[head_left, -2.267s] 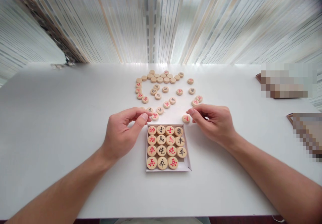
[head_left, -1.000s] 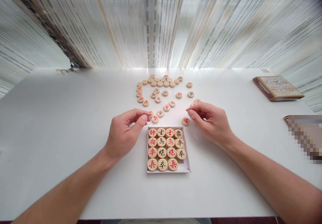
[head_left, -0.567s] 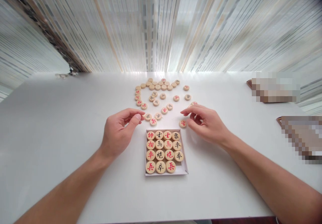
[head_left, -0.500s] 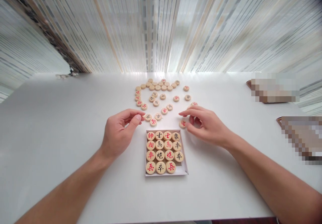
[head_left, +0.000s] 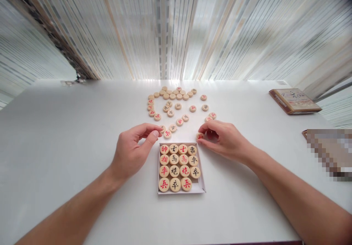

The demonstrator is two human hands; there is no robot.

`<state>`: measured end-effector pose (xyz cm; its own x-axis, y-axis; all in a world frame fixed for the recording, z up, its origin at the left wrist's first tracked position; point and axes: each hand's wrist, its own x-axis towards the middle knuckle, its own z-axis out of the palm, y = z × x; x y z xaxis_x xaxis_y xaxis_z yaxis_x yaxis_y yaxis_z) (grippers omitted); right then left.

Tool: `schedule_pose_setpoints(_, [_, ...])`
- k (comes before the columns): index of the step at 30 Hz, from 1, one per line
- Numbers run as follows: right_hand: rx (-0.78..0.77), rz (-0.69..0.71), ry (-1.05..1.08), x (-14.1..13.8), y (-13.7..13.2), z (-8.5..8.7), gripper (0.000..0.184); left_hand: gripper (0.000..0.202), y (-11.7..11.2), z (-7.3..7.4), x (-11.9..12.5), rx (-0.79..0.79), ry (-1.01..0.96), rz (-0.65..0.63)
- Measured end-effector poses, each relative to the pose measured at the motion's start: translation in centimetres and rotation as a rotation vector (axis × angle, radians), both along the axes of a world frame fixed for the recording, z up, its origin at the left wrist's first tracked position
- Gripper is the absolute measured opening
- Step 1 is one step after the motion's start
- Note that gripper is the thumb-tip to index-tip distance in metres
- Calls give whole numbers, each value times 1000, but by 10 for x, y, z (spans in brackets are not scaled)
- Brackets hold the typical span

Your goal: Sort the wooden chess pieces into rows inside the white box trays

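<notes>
A shallow white box [head_left: 202, 189] in front of me holds several round wooden chess pieces [head_left: 174, 160] in rows, with red or black characters; its near right corner slot is bare. My right hand [head_left: 225, 140] rests just past the box's far right corner, thumb and forefinger pinched on a red-marked piece [head_left: 200, 136] on the table. My left hand [head_left: 133, 149] hovers left of the box's far left corner, thumb and forefinger pinched together; what they hold, if anything, is hidden. Loose pieces [head_left: 167, 134] lie right beside its fingertips.
Several more loose pieces [head_left: 176, 103] are scattered on the white table [head_left: 68, 146] beyond the box, some face down. A flat brown box [head_left: 294, 101] lies at the far right, a blurred object [head_left: 330, 151] nearer. Striped curtains hang behind.
My right hand slid left and closed its thumb and forefinger on the red-marked piece by the box corner. My left hand stayed pinched in about the same place.
</notes>
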<state>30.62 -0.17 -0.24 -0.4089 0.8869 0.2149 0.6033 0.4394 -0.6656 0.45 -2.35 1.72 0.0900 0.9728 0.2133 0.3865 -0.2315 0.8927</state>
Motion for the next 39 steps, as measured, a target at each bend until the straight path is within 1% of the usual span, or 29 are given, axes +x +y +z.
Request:
schedule_pose_setpoints(4, [-27, -63, 83, -2, 0, -5, 11, 18, -2, 2, 3, 29, -2, -6])
schedule_pose_setpoints(6, [-86, -111, 211, -3, -2, -5, 19, 17, -5, 3, 5, 42, -2, -18])
schedule_pose_setpoints(8, [-246, -162, 425, -6, -7, -2, 30, 17, -7, 4, 8, 35, -2, -29])
schedule_pose_setpoints(11, [-552, -207, 715, -18, -20, 7, 32, 15, -13, 3, 13, -18, -29, -61])
schedule_pose_setpoints(12, [-635, -207, 773, -24, -26, 11, 32, 15, -15, 3, 15, -38, -46, -79])
schedule_pose_setpoints(14, [-749, -202, 852, -34, -36, 17, 29, 13, -18, 4, 17, -63, -81, -116])
schedule_pose_setpoints(16, [-817, -166, 900, -42, -44, 20, 28, 11, -22, 7, 18, -54, -99, -134])
schedule_pose_setpoints(18, [-836, -114, 935, -47, -49, 21, 28, 10, -25, 11, 18, -20, -92, -133])
schedule_pose_setpoints(21, [-816, -62, 970, -48, -53, 20, 24, 9, -31, 17, 19, 19, -59, -151])
schedule_pose_setpoints(26, [-819, 45, 1021, -52, -61, 16, 20, 15, -39, 24, 23, -32, -67, -206])
schedule_pose_setpoints(28, [-819, 77, 1055, -57, -64, 17, 18, 13, -40, 26, 24, -34, -74, -227])
schedule_pose_setpoints(31, [-811, 72, 1086, -62, -68, 19, 14, 8, -41, 28, 25, 1, -66, -253])
schedule_pose_setpoints(36, [-846, 33, 1084, -63, -72, 24, 21, 12, -43, 27, 25, 10, -55, -268])
schedule_pose_setpoints(39, [-840, 21, 1081, -63, -72, 23, 20, 12, -43, 25, 25, 8, -56, -276])
